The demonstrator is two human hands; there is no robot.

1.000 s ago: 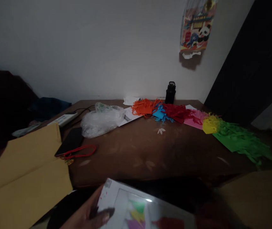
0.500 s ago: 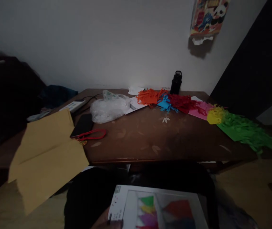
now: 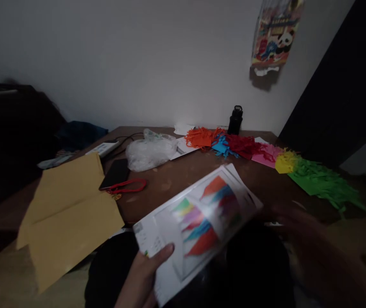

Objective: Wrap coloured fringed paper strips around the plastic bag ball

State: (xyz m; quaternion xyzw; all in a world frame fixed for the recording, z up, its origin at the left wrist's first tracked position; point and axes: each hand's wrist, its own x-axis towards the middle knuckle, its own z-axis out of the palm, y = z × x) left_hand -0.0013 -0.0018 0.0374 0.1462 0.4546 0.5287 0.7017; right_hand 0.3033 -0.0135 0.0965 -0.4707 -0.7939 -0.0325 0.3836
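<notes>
My left hand grips the near corner of a clear-wrapped pack of coloured paper, thumb on top. The pack is lifted and tilted over the near edge of the brown table. My right hand is a dark, motion-blurred shape just right of the pack; its fingers cannot be made out. Cut fringed papers lie in a row at the table's far side: orange, blue, red, pink, yellow and green.
A large yellow-brown envelope overhangs the table's left corner. Beside it lie a black phone with a red cord, a crumpled clear plastic bag and a white remote. A black bottle stands by the wall under a panda poster.
The paper pack has risen from low in my lap to above the table's near edge and turned its far end to the right. My right hand has come into view beside it.
</notes>
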